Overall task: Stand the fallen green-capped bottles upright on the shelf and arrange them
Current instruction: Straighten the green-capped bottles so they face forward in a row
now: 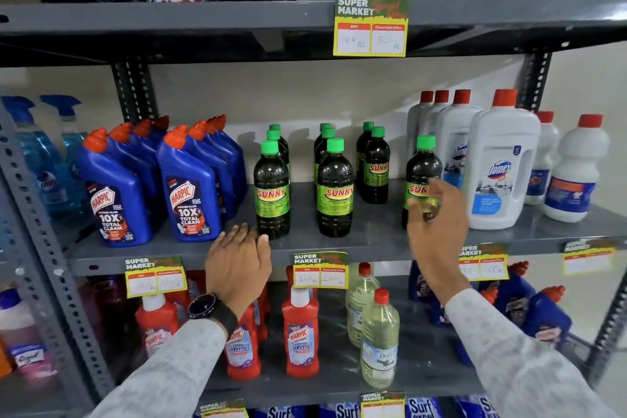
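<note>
Head view showed our right hand [432,214] spread beside the right-centre bottle [422,173], left hand [239,263] relaxed open; we judged it rigid, slick, best gripped mid-label.

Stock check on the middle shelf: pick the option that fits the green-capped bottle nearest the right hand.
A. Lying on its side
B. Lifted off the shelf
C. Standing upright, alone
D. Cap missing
C: the rightmost green-capped bottle stands upright on the shelf, apart from the others, cap on, with the right hand open in front of it.
</note>
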Tool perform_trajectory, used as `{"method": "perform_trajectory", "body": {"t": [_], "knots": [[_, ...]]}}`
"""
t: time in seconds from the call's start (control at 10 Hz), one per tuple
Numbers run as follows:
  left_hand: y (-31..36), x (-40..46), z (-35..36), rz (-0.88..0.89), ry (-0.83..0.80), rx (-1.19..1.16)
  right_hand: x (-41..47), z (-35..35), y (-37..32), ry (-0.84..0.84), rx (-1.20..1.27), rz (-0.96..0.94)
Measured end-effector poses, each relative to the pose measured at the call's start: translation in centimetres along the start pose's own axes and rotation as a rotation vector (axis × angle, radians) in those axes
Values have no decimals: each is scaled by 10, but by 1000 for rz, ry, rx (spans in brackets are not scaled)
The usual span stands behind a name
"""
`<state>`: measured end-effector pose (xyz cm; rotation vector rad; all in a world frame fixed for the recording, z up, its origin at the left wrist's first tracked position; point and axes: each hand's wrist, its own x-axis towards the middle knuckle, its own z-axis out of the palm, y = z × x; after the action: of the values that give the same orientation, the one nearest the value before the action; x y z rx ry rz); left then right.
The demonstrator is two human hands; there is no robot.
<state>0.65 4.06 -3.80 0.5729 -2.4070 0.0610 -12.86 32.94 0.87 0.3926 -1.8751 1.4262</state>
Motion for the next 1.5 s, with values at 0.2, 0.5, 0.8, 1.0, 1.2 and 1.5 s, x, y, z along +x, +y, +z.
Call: {"method": "perform_trajectory", "body": {"t": [0.2, 0.5, 0.8, 1.0, 1.2, 1.5], "knots": [[-11, 0, -4, -31, -8, 10, 28, 1, 24, -286, -134, 215], [-6, -2, -11, -23, -20, 22, 33, 6, 21, -413, -142, 201], [-9, 0, -8, -11, -21, 37, 26, 13, 18, -501, -101, 173], [-9, -1, -9, -8, -32, 35, 26, 12, 19, -512, -100, 173], [-9, -1, -10, -6, -33, 31, 24, 12, 19, -518, -106, 160], [-9, -2, -10, -23, -17, 6, 19, 12, 14, -504, -138, 123]]}}
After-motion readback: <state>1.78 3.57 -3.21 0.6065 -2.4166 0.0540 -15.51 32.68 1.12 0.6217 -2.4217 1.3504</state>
